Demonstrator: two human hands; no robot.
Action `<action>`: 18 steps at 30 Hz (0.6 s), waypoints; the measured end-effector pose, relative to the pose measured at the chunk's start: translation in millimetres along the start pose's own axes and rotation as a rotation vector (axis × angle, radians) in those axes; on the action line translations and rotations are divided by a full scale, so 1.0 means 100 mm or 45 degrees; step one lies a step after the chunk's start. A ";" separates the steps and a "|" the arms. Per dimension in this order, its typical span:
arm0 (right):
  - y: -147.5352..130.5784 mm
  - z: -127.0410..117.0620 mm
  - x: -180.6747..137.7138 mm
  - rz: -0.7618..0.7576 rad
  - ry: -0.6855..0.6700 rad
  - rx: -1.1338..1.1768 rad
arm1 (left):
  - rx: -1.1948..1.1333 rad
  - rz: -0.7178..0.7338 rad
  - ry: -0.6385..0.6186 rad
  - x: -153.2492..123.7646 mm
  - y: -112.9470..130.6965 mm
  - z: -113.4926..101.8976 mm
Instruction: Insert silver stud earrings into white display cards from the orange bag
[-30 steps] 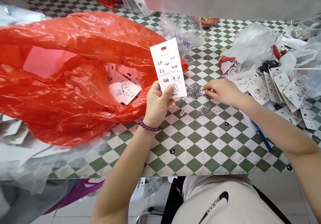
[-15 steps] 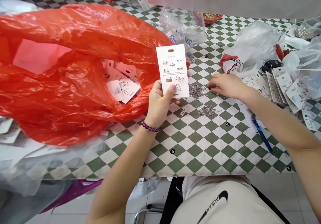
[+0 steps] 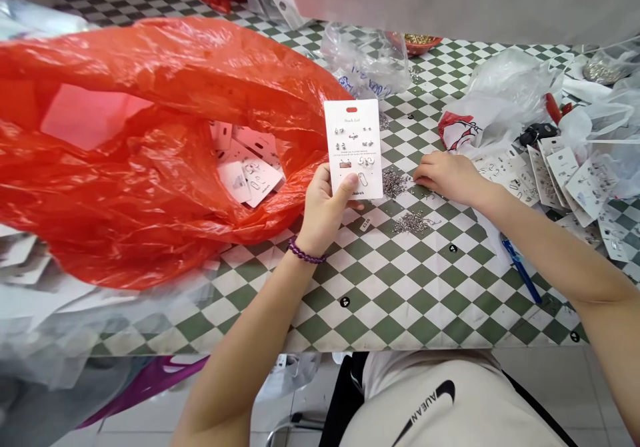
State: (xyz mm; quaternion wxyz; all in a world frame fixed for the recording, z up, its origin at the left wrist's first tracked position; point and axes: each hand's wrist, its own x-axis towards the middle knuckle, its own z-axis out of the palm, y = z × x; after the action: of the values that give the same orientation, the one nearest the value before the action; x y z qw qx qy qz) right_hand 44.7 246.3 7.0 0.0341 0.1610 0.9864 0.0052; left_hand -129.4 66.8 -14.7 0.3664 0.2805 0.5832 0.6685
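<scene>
My left hand (image 3: 325, 203) is closed on a white earring card (image 3: 354, 148), thumb across its lower front. Several small silver-coloured earrings and a paperclip-shaped piece are mounted on the card, which is held upright, facing me. My right hand (image 3: 445, 175) rests low at the table with its fingertips pinched together, beside a pile of tiny metal pieces (image 3: 394, 183). Whatever those fingertips hold is hidden or too small to name. Nearer to me lies a second pile of small metal pieces (image 3: 413, 221), with a small price sticker (image 3: 366, 224) to its left.
A large red plastic bag (image 3: 150, 233) with more earring cards (image 3: 260, 179) inside fills the left. Several earring cards (image 3: 565, 173) fan out at the right, near blue-handled pliers (image 3: 523, 272). Clear plastic bags (image 3: 370, 60) and a red bowl (image 3: 423, 45) sit farther back on the checkered tablecloth (image 3: 390, 300).
My left hand has shifted slightly right and down in view with the earring card. The fingers of my right hand have drawn a little closer together beside the pile.
</scene>
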 end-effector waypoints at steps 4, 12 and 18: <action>-0.05 -0.02 -0.04 0.033 0.065 0.116 | 0.024 0.014 -0.063 -0.02 0.00 0.02; -0.51 -0.29 -0.29 0.092 0.431 0.992 | 0.065 0.025 -0.140 -0.11 -0.03 0.13; -0.75 -0.25 -0.22 -0.023 0.567 0.736 | 0.173 0.035 -0.206 -0.19 -0.10 0.19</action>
State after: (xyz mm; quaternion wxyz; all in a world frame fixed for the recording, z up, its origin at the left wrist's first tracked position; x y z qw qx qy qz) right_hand 39.5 168.1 31.8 -0.2284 0.1501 0.9317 -0.2390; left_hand -102.1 62.7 -20.4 0.3832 0.3658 0.5918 0.6075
